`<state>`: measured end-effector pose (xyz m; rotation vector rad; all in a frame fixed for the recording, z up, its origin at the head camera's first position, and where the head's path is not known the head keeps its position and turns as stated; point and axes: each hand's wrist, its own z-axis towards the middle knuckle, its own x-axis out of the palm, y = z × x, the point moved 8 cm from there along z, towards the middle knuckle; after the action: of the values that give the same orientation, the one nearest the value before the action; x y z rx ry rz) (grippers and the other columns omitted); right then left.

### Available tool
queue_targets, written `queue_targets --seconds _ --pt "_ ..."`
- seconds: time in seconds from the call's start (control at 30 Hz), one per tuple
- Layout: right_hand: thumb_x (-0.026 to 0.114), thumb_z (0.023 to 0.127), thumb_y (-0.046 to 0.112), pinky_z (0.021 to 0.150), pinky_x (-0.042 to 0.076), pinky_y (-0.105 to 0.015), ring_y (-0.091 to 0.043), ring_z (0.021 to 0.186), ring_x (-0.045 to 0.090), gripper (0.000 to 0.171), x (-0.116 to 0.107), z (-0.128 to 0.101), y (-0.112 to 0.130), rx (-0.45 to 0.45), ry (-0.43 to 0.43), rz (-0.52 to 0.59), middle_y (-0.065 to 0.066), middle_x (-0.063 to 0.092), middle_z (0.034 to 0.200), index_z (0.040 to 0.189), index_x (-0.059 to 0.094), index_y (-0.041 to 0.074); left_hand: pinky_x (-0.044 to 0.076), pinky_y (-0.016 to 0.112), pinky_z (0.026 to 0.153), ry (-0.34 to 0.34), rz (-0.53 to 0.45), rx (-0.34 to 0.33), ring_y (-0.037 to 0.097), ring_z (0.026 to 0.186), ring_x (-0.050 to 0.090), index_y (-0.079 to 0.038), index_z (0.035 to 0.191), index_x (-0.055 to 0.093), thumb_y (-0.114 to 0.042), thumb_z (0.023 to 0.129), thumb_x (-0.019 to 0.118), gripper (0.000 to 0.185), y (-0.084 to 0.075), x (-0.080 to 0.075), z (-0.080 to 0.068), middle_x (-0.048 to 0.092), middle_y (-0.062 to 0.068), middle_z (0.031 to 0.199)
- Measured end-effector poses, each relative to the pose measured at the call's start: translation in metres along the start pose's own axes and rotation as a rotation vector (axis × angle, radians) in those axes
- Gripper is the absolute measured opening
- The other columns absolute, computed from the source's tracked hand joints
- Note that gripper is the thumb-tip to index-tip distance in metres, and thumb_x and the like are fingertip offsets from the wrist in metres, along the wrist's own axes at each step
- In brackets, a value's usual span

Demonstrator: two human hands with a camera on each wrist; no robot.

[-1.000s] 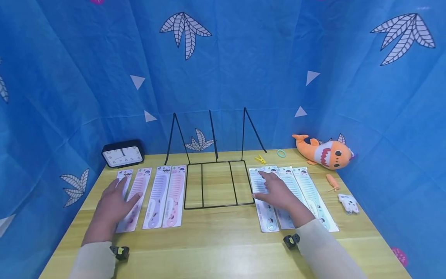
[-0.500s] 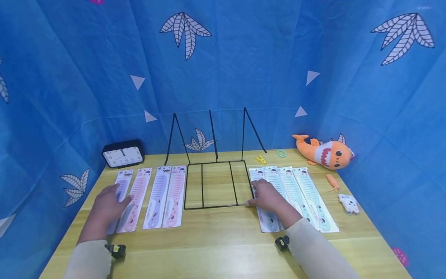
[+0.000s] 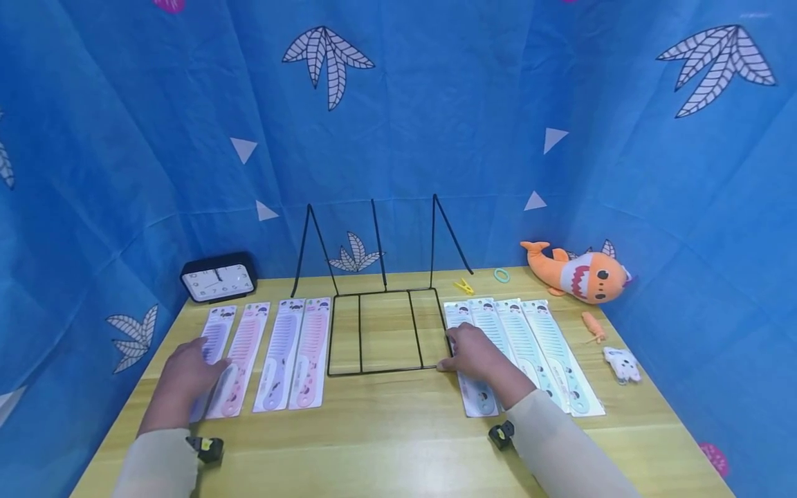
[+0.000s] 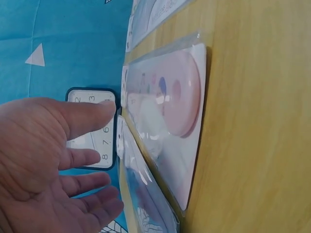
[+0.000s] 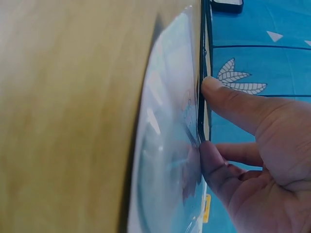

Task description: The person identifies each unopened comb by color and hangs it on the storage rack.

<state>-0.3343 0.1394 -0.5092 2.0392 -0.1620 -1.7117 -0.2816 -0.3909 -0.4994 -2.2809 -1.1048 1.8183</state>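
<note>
Plastic-wrapped combs lie in two rows on the wooden tabletop [image 3: 398,443], their long axes running away from the person, handles nearest the wrists. The right hand [image 3: 474,351] rests on the blue comb [image 3: 470,360] at the inner end of the right row, so the pack lies directly under this grip, its length stretching on beyond the fingertips and back beneath the wrist. The right wrist view shows the thumb [image 5: 233,104] pressing at the pack's inner long edge, just beside the black wire rack [image 3: 386,332], while a finger [image 5: 216,167] curls onto the wrapper's rim, so this grip seems to pinch that edge; the remaining fingers are hidden. Three more pale combs [image 3: 542,346] lie on the far side of this hand from the rack.

The left hand [image 3: 183,370] lies over the handle end of the outermost lilac comb [image 3: 212,346], touching or nearly touching it, with the pink comb [image 3: 239,360] just to its thumb side. In the left wrist view its fingers [image 4: 82,158] are extended and relaxed, holding nothing. Each hand is nearest its own row; the rack sits between them, with a clock [image 3: 218,280] beyond the left fingertips.
</note>
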Motion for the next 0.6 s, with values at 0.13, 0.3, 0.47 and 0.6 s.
queue_targets --seconds 0.13,0.3,0.47,0.6 --pt "0.095 0.086 0.036 0.082 0.058 -0.04 -0.02 0.088 0.058 0.075 0.002 0.002 0.001 -0.007 0.01 -0.007 -0.008 0.064 0.105 0.143 0.067 -0.003 0.038 0.077 0.122 -0.02 0.003 -0.035 0.058 0.138 0.036 0.008 0.17 0.014 -0.032 0.11 0.062 0.087 0.007 0.0 0.004 0.027 0.042 0.161" --pt "0.094 0.087 0.037 0.087 0.059 -0.041 -0.02 0.089 0.059 0.074 0.003 0.002 0.001 0.01 0.023 -0.017 -0.009 0.065 0.106 0.144 0.067 -0.002 0.042 0.076 0.119 -0.034 0.054 -0.066 0.057 0.133 0.04 0.011 0.167 0.02 -0.032 0.11 0.061 0.082 0.015 0.0 0.009 0.033 0.042 0.153" --pt "0.094 0.087 0.037 0.09 0.06 -0.044 -0.021 0.091 0.06 0.072 0.001 0.002 0.001 0.008 0.015 -0.031 -0.012 0.068 0.11 0.142 0.069 -0.002 0.047 0.073 0.115 -0.038 0.055 -0.101 0.055 0.129 0.043 0.01 0.166 0.025 -0.029 0.109 0.062 0.078 0.019 0.002 0.012 0.037 0.041 0.15" --pt "0.094 0.087 0.037 0.093 0.061 -0.044 -0.022 0.092 0.061 0.072 0.001 0.002 0.001 0.018 0.014 -0.031 -0.013 0.069 0.113 0.143 0.069 -0.001 0.051 0.071 0.112 -0.051 0.04 -0.111 0.053 0.125 0.047 0.011 0.164 0.029 -0.028 0.108 0.064 0.077 0.02 0.001 0.012 0.04 0.041 0.148"
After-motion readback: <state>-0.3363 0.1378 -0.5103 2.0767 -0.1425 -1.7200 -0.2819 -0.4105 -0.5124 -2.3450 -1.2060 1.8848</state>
